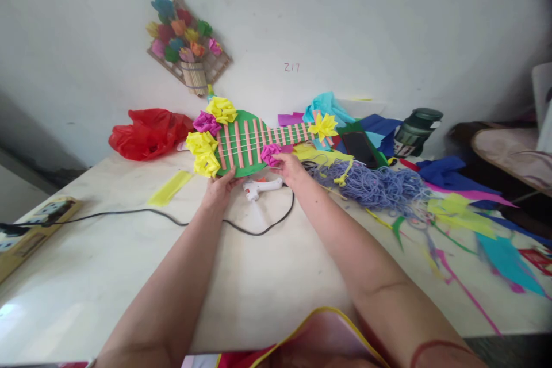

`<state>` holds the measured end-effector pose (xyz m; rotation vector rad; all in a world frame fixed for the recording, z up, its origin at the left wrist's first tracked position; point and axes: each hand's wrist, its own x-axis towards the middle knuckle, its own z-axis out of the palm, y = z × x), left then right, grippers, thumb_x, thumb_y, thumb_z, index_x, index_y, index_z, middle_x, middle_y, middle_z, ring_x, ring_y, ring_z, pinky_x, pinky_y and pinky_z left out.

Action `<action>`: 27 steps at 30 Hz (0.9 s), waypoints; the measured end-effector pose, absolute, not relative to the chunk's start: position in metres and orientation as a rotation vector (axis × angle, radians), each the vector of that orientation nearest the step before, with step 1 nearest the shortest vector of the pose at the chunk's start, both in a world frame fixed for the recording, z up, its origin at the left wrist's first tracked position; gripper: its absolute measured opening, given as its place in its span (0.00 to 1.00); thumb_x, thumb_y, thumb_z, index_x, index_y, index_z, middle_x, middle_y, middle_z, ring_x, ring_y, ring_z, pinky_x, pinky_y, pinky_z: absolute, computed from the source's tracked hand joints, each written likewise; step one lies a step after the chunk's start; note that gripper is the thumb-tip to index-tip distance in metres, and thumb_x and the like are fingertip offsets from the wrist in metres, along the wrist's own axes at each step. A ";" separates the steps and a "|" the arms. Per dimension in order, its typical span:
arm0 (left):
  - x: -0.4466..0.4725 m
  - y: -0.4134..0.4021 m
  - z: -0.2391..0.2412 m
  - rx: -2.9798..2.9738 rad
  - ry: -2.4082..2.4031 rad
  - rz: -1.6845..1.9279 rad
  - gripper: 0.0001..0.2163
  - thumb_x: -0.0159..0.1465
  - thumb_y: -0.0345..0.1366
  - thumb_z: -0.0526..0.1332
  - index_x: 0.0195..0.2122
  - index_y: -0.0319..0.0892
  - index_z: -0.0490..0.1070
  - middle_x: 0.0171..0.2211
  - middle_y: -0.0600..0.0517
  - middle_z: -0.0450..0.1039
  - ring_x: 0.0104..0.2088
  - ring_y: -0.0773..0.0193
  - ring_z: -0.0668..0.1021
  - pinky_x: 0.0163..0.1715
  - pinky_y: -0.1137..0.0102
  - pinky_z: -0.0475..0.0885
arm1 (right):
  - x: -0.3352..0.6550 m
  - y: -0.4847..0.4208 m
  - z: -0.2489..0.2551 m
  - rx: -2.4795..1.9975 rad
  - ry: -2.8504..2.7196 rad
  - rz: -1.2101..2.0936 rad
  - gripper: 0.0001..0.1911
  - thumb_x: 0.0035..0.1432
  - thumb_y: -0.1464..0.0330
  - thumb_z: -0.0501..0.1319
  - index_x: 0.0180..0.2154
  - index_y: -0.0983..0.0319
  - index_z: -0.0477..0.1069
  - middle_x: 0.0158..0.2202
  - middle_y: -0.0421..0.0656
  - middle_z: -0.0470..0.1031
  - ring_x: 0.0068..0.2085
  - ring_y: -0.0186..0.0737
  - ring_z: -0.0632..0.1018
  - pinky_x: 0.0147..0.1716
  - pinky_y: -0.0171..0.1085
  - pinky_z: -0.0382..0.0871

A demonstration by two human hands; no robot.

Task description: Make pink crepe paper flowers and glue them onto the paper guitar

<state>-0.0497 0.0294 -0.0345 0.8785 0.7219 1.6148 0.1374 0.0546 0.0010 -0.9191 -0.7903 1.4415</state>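
A green craft guitar [242, 141] with pink strips, white strings and paper flowers leans up at the back of the table. My left hand [222, 187] grips its lower edge, thumb in front. My right hand [290, 168] has its fingers closed on a magenta paper flower [271, 154] against the lower right of the guitar's body. Yellow paper flowers [202, 152] and another magenta one sit along the left side, and a yellow flower [323, 125] is at the neck's end. Between my hands a white glue gun [261, 187] lies on the table.
A black cord [150, 211] crosses the table near a power strip [38, 230] at left. A red plastic bag [149, 135] lies behind. To the right are tangled blue-purple yarn [379, 187], paper scraps [509, 261], a phone [359, 148] and a dark bottle [416, 132].
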 end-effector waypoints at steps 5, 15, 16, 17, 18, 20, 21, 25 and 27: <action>-0.051 0.029 -0.035 0.900 0.711 1.606 0.25 0.46 0.31 0.70 0.47 0.44 0.68 0.37 0.50 0.77 0.29 0.63 0.79 0.32 0.65 0.78 | 0.135 0.052 0.004 -0.931 -0.783 1.413 0.02 0.36 0.72 0.61 0.18 0.62 0.67 0.16 0.35 0.70 0.22 0.32 0.70 0.27 0.33 0.67; -0.050 0.028 -0.034 0.923 0.719 1.597 0.26 0.46 0.32 0.70 0.47 0.44 0.68 0.37 0.49 0.77 0.32 0.60 0.79 0.33 0.64 0.78 | 0.131 0.046 0.008 -0.988 -0.773 1.339 0.02 0.37 0.73 0.58 0.17 0.62 0.66 0.14 0.35 0.67 0.21 0.31 0.68 0.23 0.32 0.65; -0.050 0.028 -0.034 0.924 0.720 1.597 0.26 0.46 0.32 0.71 0.47 0.44 0.68 0.37 0.49 0.77 0.32 0.60 0.79 0.33 0.64 0.78 | 0.131 0.046 0.008 -0.991 -0.770 1.332 0.02 0.37 0.73 0.58 0.17 0.62 0.66 0.14 0.35 0.67 0.21 0.31 0.68 0.23 0.32 0.65; -0.050 0.029 -0.035 0.925 0.721 1.598 0.25 0.46 0.32 0.70 0.47 0.44 0.68 0.38 0.49 0.77 0.31 0.61 0.79 0.32 0.64 0.78 | 0.131 0.046 0.008 -0.994 -0.764 1.324 0.01 0.37 0.73 0.58 0.18 0.62 0.66 0.14 0.35 0.67 0.21 0.31 0.68 0.22 0.32 0.64; -0.050 0.029 -0.035 0.927 0.722 1.600 0.25 0.46 0.32 0.70 0.47 0.44 0.68 0.38 0.50 0.76 0.31 0.61 0.79 0.32 0.65 0.78 | 0.130 0.046 0.008 -0.995 -0.755 1.317 0.01 0.37 0.72 0.58 0.18 0.62 0.67 0.14 0.35 0.67 0.21 0.31 0.68 0.22 0.32 0.64; -0.050 0.029 -0.035 0.937 0.719 1.602 0.25 0.47 0.32 0.70 0.47 0.44 0.68 0.38 0.50 0.76 0.31 0.62 0.79 0.32 0.65 0.78 | 0.129 0.046 0.008 -0.991 -0.743 1.305 0.01 0.37 0.72 0.59 0.20 0.62 0.68 0.15 0.35 0.67 0.21 0.31 0.68 0.21 0.31 0.64; -0.050 0.029 -0.035 0.942 0.718 1.601 0.25 0.47 0.32 0.70 0.47 0.44 0.68 0.38 0.50 0.76 0.31 0.61 0.79 0.32 0.66 0.78 | 0.129 0.046 0.007 -0.987 -0.741 1.302 0.02 0.37 0.72 0.59 0.20 0.62 0.68 0.15 0.35 0.68 0.21 0.31 0.68 0.21 0.31 0.64; -0.049 0.027 -0.034 0.949 0.717 1.597 0.26 0.46 0.32 0.70 0.47 0.44 0.67 0.38 0.49 0.76 0.32 0.61 0.79 0.31 0.66 0.78 | 0.128 0.047 0.005 -0.975 -0.737 1.289 0.02 0.36 0.73 0.58 0.20 0.62 0.68 0.15 0.34 0.67 0.20 0.30 0.68 0.20 0.31 0.64; -0.048 0.026 -0.033 0.952 0.726 1.596 0.26 0.46 0.32 0.70 0.48 0.44 0.67 0.38 0.48 0.76 0.32 0.60 0.79 0.31 0.66 0.78 | 0.128 0.048 0.004 -0.976 -0.724 1.289 0.02 0.36 0.73 0.58 0.20 0.63 0.68 0.14 0.34 0.67 0.20 0.30 0.68 0.21 0.31 0.64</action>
